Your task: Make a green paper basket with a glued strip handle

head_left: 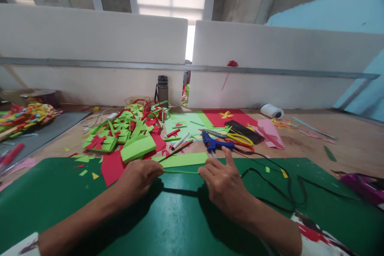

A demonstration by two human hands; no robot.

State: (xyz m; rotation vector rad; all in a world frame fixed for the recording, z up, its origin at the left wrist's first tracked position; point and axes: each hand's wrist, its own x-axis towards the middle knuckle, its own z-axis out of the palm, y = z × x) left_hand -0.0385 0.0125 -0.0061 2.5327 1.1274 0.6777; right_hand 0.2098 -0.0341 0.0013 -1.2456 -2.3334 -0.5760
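Note:
A thin light-green paper strip (181, 172) is stretched between my two hands just above the dark green cutting mat (168, 216). My left hand (138, 177) is closed, pinching the strip's left end. My right hand (221, 182) pinches the right end, with its thumb raised. Just beyond the strip lies a wider light-green paper sheet (183, 159). A blue glue gun (214, 144) rests a little past my right hand, its black cord (282, 186) looping over the mat.
Green and red paper baskets and scraps (126, 134) are piled at centre-left. Yellow-handled scissors (237, 139), a black phone (244, 131), a white pen (180, 141), pink paper (270, 133), a tape roll (271, 111) and a grey bottle (162, 89) lie beyond. White partitions close the back.

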